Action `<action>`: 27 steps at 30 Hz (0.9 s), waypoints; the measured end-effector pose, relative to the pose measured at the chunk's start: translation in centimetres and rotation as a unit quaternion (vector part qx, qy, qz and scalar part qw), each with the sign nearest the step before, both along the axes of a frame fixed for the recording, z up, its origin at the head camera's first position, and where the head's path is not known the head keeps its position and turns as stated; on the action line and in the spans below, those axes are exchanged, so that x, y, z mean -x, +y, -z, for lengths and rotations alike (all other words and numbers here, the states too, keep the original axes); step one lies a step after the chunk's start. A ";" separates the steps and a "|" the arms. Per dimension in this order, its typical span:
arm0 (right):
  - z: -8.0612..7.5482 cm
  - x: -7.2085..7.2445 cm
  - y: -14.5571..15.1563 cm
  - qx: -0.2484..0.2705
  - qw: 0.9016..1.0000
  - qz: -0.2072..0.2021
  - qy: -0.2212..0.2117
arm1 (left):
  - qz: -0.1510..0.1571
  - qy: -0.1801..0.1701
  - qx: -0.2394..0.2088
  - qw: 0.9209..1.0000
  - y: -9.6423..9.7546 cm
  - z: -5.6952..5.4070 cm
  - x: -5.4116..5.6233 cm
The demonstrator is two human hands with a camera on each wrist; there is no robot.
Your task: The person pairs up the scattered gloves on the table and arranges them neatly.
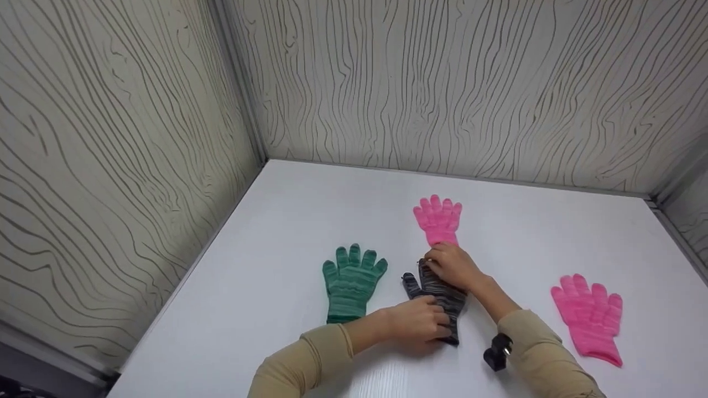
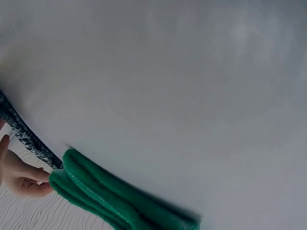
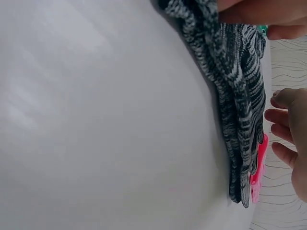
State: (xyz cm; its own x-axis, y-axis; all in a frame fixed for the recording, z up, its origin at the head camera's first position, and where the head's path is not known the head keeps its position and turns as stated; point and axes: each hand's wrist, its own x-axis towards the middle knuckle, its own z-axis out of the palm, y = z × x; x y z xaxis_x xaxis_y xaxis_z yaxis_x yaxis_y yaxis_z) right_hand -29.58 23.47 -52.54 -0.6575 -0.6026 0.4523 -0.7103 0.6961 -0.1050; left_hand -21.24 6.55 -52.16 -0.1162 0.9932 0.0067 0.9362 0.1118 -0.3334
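A black-and-grey striped knit glove (image 1: 449, 298) lies on the white table under both hands. My left hand (image 1: 420, 319) rests across its lower part near the cuff; in the right wrist view fingers (image 3: 261, 10) of that hand lie over the knit. My right hand (image 1: 454, 264) is over the glove's fingers, and in the right wrist view its bent fingertips are spread apart at the glove's edge. Just beyond it lies a pink glove (image 1: 438, 220), fingers pointing away. A green glove (image 1: 352, 283) lies flat to the left, its cuff beside my left forearm.
Another pink glove (image 1: 592, 318) lies at the right, past my right forearm. A black device (image 1: 496, 351) sits on the right sleeve. Wood-grain patterned panels (image 1: 442, 83) stand behind the table (image 1: 238, 309) and at its sides.
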 end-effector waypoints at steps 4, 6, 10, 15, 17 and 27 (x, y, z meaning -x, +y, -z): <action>-0.9 -0.7 1.2 0.006 0.999 0.034 -0.025 | -0.015 -0.030 -0.007 0.999 0.0 -0.3 0.1; -1.4 -1.1 1.8 0.009 0.998 0.046 -0.033 | -0.022 -0.044 -0.016 0.999 -0.1 -0.5 0.2; -2.1 -2.0 3.1 0.027 0.998 0.048 -0.015 | -0.033 -0.041 -0.051 0.997 -0.4 -0.8 0.6; -2.0 -2.7 4.7 0.024 0.999 0.019 0.041 | -0.058 -0.040 -0.072 0.995 -1.0 -1.3 1.2; -1.7 -2.9 5.2 0.007 0.999 0.008 0.049 | -0.058 -0.043 -0.068 0.995 -1.2 -1.4 1.3; -0.5 -4.3 6.0 -0.090 0.996 0.011 -0.022 | 0.003 -0.045 -0.038 0.998 -1.2 -1.0 0.7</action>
